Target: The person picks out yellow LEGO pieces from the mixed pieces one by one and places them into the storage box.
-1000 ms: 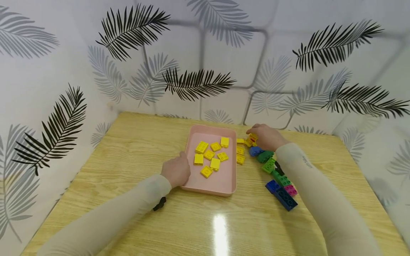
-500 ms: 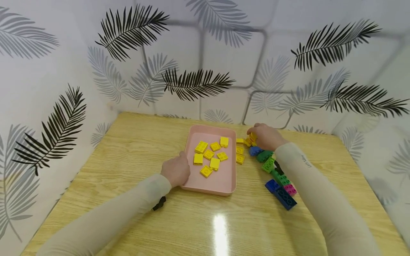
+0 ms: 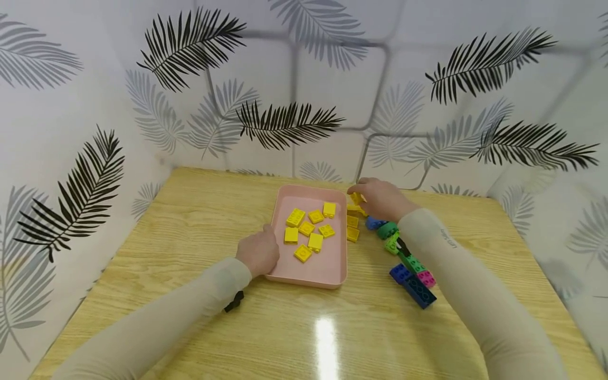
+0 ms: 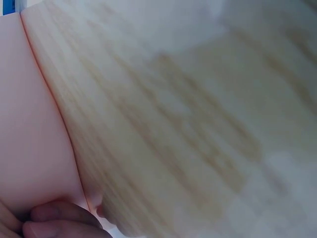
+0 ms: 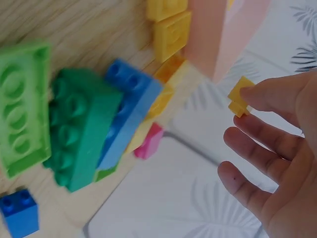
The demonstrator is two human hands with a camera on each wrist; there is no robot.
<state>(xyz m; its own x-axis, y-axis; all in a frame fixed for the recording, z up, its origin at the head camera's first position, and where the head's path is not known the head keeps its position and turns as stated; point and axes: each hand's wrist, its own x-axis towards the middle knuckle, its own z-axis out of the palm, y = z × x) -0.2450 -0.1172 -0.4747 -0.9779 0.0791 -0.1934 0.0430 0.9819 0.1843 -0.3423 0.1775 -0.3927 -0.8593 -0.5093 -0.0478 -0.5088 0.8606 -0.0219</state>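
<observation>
My left hand (image 3: 258,252) grips the near left corner of a pink tray (image 3: 309,275). In the left wrist view, curled fingers (image 4: 62,218) show at the tray's wall (image 4: 39,124). Several yellow toy bricks (image 3: 315,242) lie spread in the tray. Just off its far right corner, my right hand (image 3: 382,199) pinches a small yellow brick (image 5: 241,94) between thumb and index finger, raised above the table; the other fingers are spread. Two flat yellow bricks (image 5: 172,35) lie beside the tray's right wall, under the level of that hand.
A line of bricks runs toward me under the right forearm: blue (image 5: 131,91), green (image 5: 81,129), lime green (image 3: 392,243), pink (image 3: 426,278) and dark blue (image 3: 420,292). A patterned wall (image 3: 294,68) stands behind the wooden table (image 3: 209,211).
My right hand has lifted the yellow brick from the heap at the back and moved left, nearer the tray. The left hand has kept its place at the tray's corner.
</observation>
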